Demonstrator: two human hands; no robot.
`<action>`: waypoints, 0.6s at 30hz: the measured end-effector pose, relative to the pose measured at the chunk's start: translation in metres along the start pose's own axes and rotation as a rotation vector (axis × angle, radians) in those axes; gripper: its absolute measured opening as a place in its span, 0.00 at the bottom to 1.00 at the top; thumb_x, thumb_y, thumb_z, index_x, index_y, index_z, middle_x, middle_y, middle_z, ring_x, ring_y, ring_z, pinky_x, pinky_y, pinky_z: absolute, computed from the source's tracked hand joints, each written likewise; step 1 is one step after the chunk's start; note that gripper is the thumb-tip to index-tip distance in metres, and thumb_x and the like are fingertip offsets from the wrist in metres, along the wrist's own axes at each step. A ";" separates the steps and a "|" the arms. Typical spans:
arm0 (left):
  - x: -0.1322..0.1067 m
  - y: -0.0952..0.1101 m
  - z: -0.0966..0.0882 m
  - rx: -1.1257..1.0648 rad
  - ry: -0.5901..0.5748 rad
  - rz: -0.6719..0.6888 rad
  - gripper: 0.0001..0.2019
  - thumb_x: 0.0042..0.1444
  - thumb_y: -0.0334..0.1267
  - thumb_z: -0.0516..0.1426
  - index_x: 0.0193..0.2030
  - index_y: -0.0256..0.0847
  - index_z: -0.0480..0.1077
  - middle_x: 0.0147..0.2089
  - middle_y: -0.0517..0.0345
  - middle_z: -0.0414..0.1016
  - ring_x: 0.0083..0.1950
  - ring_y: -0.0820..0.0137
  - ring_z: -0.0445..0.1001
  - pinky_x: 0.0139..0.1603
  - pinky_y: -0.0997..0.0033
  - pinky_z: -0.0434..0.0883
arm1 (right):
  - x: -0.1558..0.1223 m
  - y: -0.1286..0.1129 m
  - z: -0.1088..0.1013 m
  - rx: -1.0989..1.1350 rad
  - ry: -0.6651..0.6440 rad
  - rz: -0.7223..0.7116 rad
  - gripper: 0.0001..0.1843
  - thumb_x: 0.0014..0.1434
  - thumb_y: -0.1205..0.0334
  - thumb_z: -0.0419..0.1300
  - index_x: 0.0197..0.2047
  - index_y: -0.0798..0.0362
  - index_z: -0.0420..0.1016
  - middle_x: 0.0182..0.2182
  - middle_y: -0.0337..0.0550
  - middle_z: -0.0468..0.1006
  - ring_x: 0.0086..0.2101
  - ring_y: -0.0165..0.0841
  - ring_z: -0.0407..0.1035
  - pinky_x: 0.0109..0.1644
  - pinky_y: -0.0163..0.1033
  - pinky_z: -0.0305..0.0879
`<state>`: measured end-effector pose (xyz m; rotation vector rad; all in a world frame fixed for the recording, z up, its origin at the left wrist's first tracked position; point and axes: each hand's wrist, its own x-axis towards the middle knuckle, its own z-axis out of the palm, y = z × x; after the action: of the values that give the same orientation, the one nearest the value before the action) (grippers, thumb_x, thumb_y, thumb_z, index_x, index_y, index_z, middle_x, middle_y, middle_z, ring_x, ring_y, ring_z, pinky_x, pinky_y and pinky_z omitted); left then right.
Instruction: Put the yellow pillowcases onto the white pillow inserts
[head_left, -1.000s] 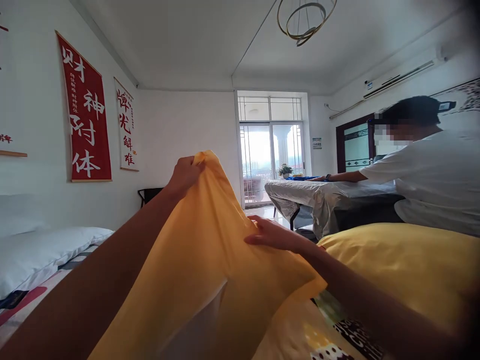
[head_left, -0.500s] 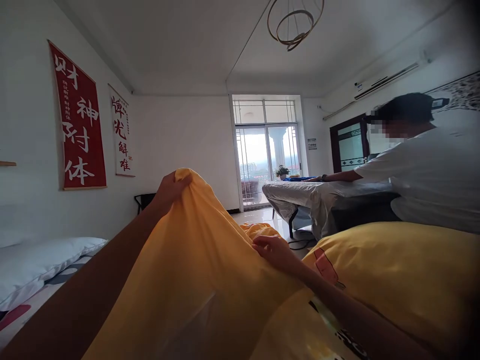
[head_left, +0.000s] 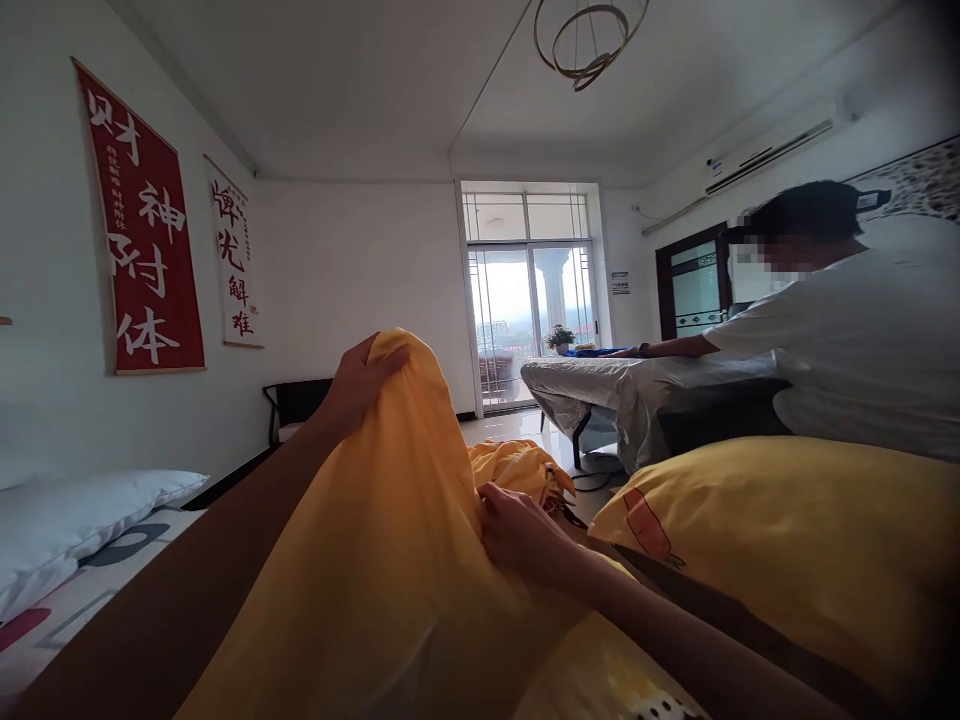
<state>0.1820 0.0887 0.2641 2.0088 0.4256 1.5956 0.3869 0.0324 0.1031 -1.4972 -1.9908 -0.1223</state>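
A yellow pillowcase point(head_left: 375, 560) is stretched up in front of me, its upper corner raised to a peak. My left hand point(head_left: 367, 385) grips that corner, fingers closed over the cloth. Lower down and to the right, my right hand point(head_left: 517, 525) pinches the pillowcase's right edge. A pale patch shows low on the cloth; whether a pillow is inside I cannot tell. To the right lies a plump yellow pillow point(head_left: 772, 530) with a carrot print. Beyond my right hand is a crumpled heap of yellow cloth point(head_left: 517, 468).
A white pillow point(head_left: 90, 510) rests on patterned bedding point(head_left: 127, 550) at left. A person in a white shirt point(head_left: 862, 330) reaches over a plastic-covered table point(head_left: 600, 385) at right. Behind stand a dark chair point(head_left: 300, 400) and a glass door point(head_left: 510, 320).
My left hand has shifted slightly right and up with the pillowcase corner. My right hand has moved left and a little down along the edge. The view has turned slightly.
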 end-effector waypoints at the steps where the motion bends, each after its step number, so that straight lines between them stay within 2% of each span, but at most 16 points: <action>1: 0.000 0.000 0.000 -0.005 -0.028 -0.010 0.15 0.50 0.49 0.63 0.39 0.41 0.72 0.36 0.60 0.71 0.37 0.72 0.68 0.37 0.74 0.67 | 0.000 0.004 -0.002 0.000 -0.008 0.031 0.10 0.48 0.68 0.55 0.37 0.52 0.66 0.34 0.43 0.77 0.31 0.33 0.68 0.29 0.34 0.48; 4: -0.001 -0.002 -0.003 -0.001 -0.045 -0.040 0.16 0.50 0.49 0.63 0.40 0.41 0.72 0.37 0.60 0.72 0.37 0.71 0.69 0.36 0.74 0.68 | 0.003 0.018 -0.015 -0.096 0.078 0.139 0.06 0.46 0.70 0.53 0.29 0.51 0.63 0.31 0.42 0.76 0.30 0.33 0.67 0.29 0.35 0.47; 6: -0.002 -0.002 -0.005 0.041 -0.022 -0.047 0.16 0.50 0.50 0.63 0.40 0.41 0.72 0.36 0.60 0.72 0.37 0.70 0.69 0.34 0.75 0.68 | 0.003 0.027 -0.024 -0.176 0.219 0.172 0.05 0.49 0.71 0.51 0.30 0.52 0.64 0.32 0.44 0.76 0.31 0.34 0.66 0.31 0.36 0.48; 8: -0.003 -0.002 -0.006 0.106 -0.017 -0.048 0.16 0.51 0.51 0.62 0.40 0.40 0.72 0.36 0.60 0.72 0.37 0.70 0.69 0.34 0.75 0.67 | 0.002 0.035 -0.029 -0.252 0.294 0.157 0.08 0.51 0.70 0.49 0.34 0.52 0.66 0.34 0.46 0.76 0.30 0.34 0.66 0.31 0.37 0.48; 11: -0.004 0.002 -0.007 0.174 -0.059 -0.054 0.17 0.53 0.52 0.60 0.39 0.39 0.71 0.35 0.59 0.72 0.36 0.70 0.69 0.35 0.74 0.67 | -0.002 0.042 -0.031 -0.314 0.271 0.112 0.09 0.51 0.69 0.49 0.35 0.52 0.66 0.30 0.44 0.76 0.26 0.34 0.64 0.30 0.37 0.47; 15: -0.001 0.009 -0.007 0.162 -0.034 -0.051 0.18 0.52 0.53 0.59 0.38 0.39 0.70 0.35 0.60 0.71 0.35 0.70 0.68 0.35 0.73 0.67 | -0.004 0.044 -0.029 -0.178 0.382 0.191 0.07 0.49 0.69 0.48 0.31 0.50 0.63 0.23 0.38 0.69 0.25 0.33 0.62 0.29 0.36 0.48; 16: 0.000 0.009 -0.006 0.142 -0.031 -0.050 0.17 0.52 0.52 0.60 0.39 0.40 0.70 0.35 0.60 0.71 0.35 0.70 0.68 0.35 0.73 0.67 | -0.003 0.043 -0.028 -0.123 0.374 0.189 0.07 0.47 0.70 0.48 0.31 0.50 0.63 0.23 0.38 0.68 0.26 0.33 0.62 0.30 0.36 0.49; 18: 0.002 0.009 -0.003 0.103 -0.032 -0.046 0.17 0.52 0.52 0.60 0.39 0.40 0.70 0.35 0.60 0.71 0.35 0.70 0.67 0.36 0.73 0.67 | 0.000 0.038 -0.030 -0.019 0.267 0.166 0.10 0.44 0.70 0.49 0.32 0.50 0.63 0.24 0.37 0.68 0.28 0.33 0.62 0.31 0.35 0.51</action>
<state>0.1794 0.0837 0.2715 2.0824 0.5474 1.5396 0.4334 0.0326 0.1160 -1.5626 -1.6536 -0.2568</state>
